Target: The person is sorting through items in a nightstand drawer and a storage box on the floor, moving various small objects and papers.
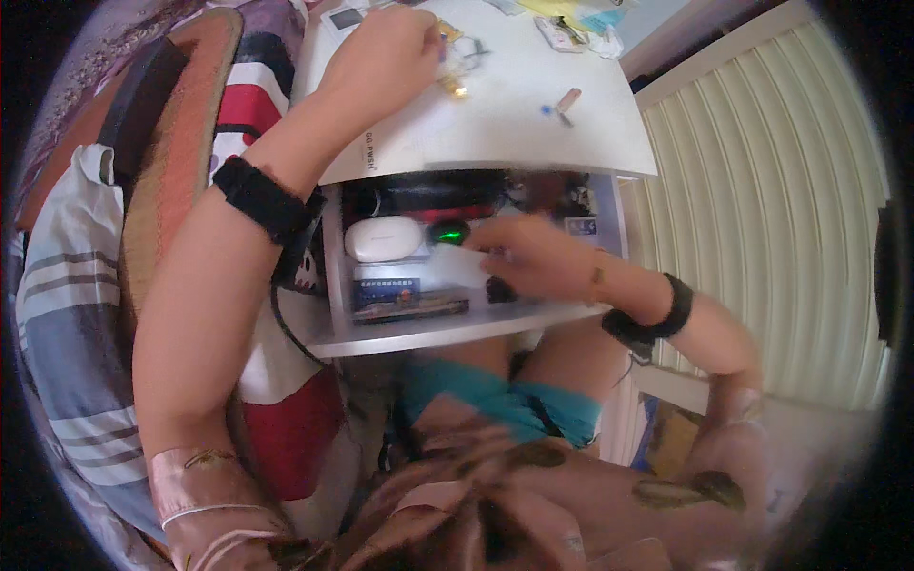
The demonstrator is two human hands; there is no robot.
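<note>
My left hand [389, 53] is over the left part of a white tabletop [500, 135], beside small gold-coloured items [453, 87]; its fingertips are partly hidden, so whether it holds anything is unclear. Below the top, a white drawer [457, 341] is pulled out. My right hand [535, 257] is inside it, blurred, with finger and thumb pinched on a thin pale flat item [460, 265]. A dark round object with a green light [450, 234] lies just left of those fingers. A white oval case [384, 238] sits at the drawer's left, above a dark printed card [388, 294].
Crumpled packets [564, 34] lie at the tabletop's far right, with a small pinkish item [571, 98] nearer. A slatted cream panel [750, 214] stands on the right. Striped fabric [78, 342] and a bed edge run along the left. A black cable [285, 328] hangs by the drawer.
</note>
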